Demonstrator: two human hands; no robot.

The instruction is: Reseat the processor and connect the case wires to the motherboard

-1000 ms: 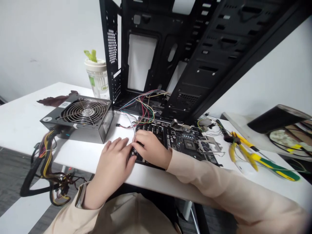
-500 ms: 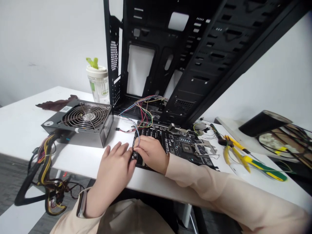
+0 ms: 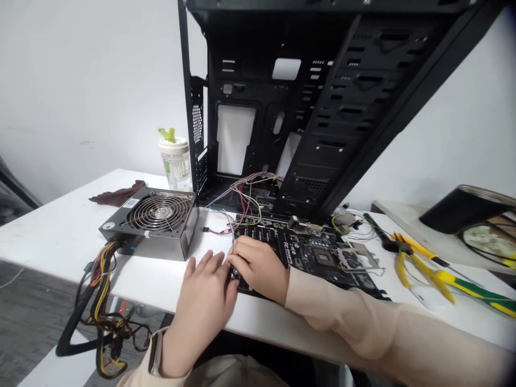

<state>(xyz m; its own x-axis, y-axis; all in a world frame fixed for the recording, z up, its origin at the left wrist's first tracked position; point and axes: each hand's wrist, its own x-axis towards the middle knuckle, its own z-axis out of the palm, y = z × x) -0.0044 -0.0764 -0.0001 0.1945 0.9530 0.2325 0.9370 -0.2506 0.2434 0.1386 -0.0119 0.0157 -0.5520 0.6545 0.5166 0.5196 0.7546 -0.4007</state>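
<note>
A black motherboard (image 3: 322,252) lies flat on the white table (image 3: 60,236) in front of an open black computer case (image 3: 314,107). Coloured thin wires (image 3: 242,196) run from the case down to the board's left edge. My right hand (image 3: 260,266) rests on that left edge, its fingers pinched on a small wire connector at the board. My left hand (image 3: 205,301) lies flat beside it, fingers stretched out, touching the board's near-left corner and the table.
A grey power supply (image 3: 155,220) with a fan grille sits to the left, its cable bundle (image 3: 97,301) hanging off the table's front edge. A bottle (image 3: 176,161) and a dark cloth (image 3: 119,194) lie behind it. Yellow-handled pliers (image 3: 407,266) and a screwdriver (image 3: 471,287) lie at the right.
The view has tilted up and shifted, so everything sits lower and further right in the picture. Both hands stay at the board's left edge with little movement.
</note>
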